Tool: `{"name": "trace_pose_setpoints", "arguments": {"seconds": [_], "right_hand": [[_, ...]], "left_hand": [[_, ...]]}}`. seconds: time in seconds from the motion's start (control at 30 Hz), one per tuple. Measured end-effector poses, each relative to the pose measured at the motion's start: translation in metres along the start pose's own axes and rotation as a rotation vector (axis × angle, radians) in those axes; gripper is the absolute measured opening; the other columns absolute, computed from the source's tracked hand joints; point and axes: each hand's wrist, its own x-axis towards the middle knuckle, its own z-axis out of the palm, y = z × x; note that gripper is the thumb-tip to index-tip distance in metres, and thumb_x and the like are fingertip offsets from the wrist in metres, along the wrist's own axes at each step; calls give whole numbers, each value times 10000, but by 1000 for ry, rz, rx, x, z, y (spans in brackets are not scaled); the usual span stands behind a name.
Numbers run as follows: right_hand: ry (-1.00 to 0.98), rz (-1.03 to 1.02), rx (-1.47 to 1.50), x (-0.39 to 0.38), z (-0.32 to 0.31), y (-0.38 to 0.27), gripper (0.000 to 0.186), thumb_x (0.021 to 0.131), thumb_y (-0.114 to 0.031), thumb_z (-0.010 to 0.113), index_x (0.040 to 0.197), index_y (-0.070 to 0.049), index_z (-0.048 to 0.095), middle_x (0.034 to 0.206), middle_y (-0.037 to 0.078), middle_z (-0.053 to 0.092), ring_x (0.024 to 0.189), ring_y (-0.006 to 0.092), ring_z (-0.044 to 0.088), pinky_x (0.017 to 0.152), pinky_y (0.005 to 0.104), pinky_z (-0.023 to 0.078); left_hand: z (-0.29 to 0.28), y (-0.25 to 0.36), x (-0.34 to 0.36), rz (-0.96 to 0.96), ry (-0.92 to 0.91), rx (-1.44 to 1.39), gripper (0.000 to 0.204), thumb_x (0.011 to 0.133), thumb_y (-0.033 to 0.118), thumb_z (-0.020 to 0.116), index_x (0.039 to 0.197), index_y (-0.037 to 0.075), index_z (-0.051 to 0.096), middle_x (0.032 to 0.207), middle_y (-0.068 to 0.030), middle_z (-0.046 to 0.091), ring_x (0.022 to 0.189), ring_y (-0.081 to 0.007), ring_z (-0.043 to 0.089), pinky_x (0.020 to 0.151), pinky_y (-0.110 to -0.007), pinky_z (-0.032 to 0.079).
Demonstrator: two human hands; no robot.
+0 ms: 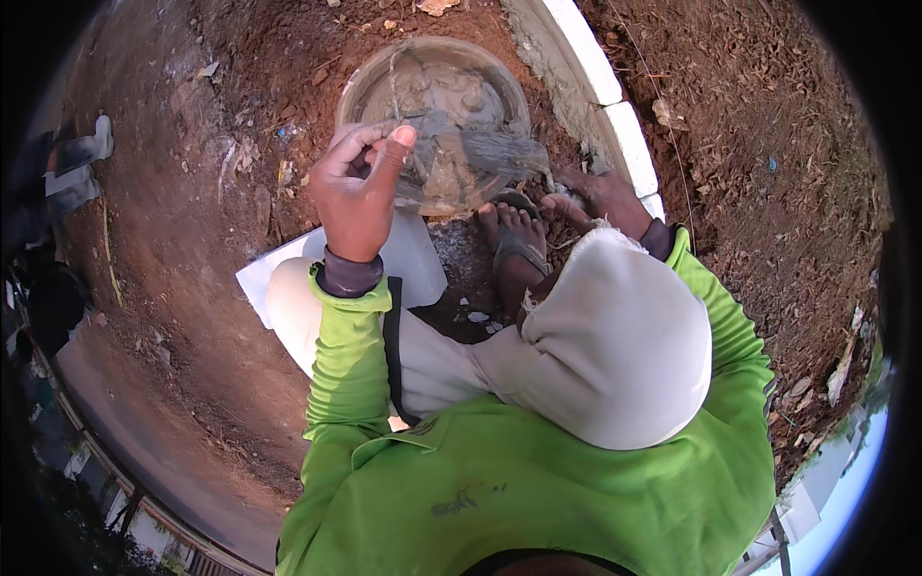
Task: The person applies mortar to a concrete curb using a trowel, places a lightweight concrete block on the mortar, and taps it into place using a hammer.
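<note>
A round basin (514,82) holds wet grey mortar (451,91) in front of me. My right hand (610,204), right of the basin, is closed round the handle end of a trowel (490,151). The trowel's mortar-smeared blade lies across the near part of the basin. My left hand (360,187) is raised over the basin's near left rim, thumb and fingers pinched together. A thin pale strand (394,84) shows above it across the basin; I cannot tell whether the fingers hold it.
A row of white kerb blocks (629,149) runs along the right, with a mortar strip (557,67) beside it and a thin string line (656,82) beyond. My sandalled foot (514,235) is close to the basin. A white slab (413,254) lies by my left knee on reddish soil.
</note>
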Motion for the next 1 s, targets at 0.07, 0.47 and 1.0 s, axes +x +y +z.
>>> {"name": "trace_pose_setpoints", "arguments": {"seconds": [0.07,0.47,1.0], "right_hand": [[-102,135,278,-4,17,7,402,880,-321,723,1148,-23,683,925,263,713,842,432,714,745,482,561],[49,-130,-24,-44,-9,13,449,819,-326,772,1187,-81,694,800,114,618,704,321,656,631,419,528],[514,-329,-178,15,-14,2,354,789,-168,824,1104,-51,711,760,126,600,656,299,611,595,405,491]], "left_hand": [[5,-2,1,-18,-13,-58,218,894,159,809,973,-35,748,829,24,570,698,-32,452,607,-206,355],[10,13,7,-130,-100,6,326,855,295,837,839,-12,728,644,75,475,608,-28,399,553,-229,315],[0,8,10,-126,-141,-45,392,855,333,825,976,-32,753,641,53,498,622,-42,418,580,-240,361]]}}
